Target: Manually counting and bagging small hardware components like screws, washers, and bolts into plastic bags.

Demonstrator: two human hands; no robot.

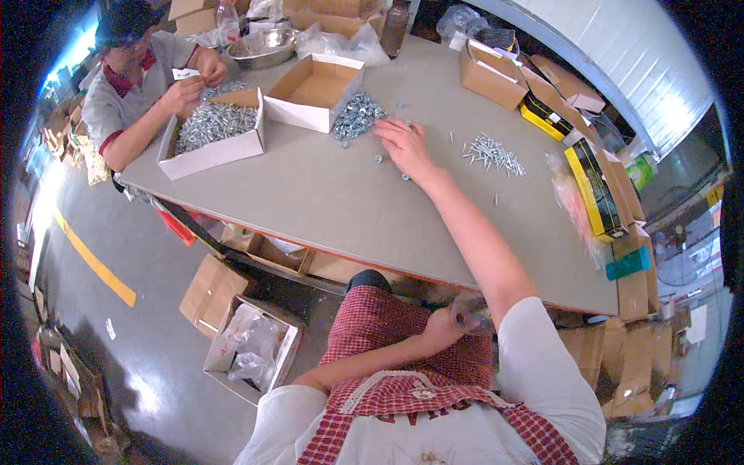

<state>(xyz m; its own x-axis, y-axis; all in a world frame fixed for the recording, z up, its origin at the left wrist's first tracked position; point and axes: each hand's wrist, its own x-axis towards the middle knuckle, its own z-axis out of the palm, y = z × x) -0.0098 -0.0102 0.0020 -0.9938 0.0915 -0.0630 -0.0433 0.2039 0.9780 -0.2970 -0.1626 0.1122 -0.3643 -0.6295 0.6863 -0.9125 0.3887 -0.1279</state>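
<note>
Right hand [403, 146]: I see it flat on the table [325, 194], upper centre of frame, fingers spread, clasping nothing.
Nuts [358, 115]: silvery heap just left of and above the fingertips; strays lie around the hand.
Left hand [443, 325]: low centre, in the lap, closed on something small; blurred, I cannot tell what.
Nearer hand: right.
Screws [493, 153]: loose pile to the right of my right hand, shafts pointing many ways.
Box [314, 91]: open, empty, beside the heap.
Co-worker [136, 77]: upper left, at a box of screws [211, 128].

Loose silver nuts [358, 116] lie heaped on the grey table [325, 194], beside an open box [314, 91].
</note>
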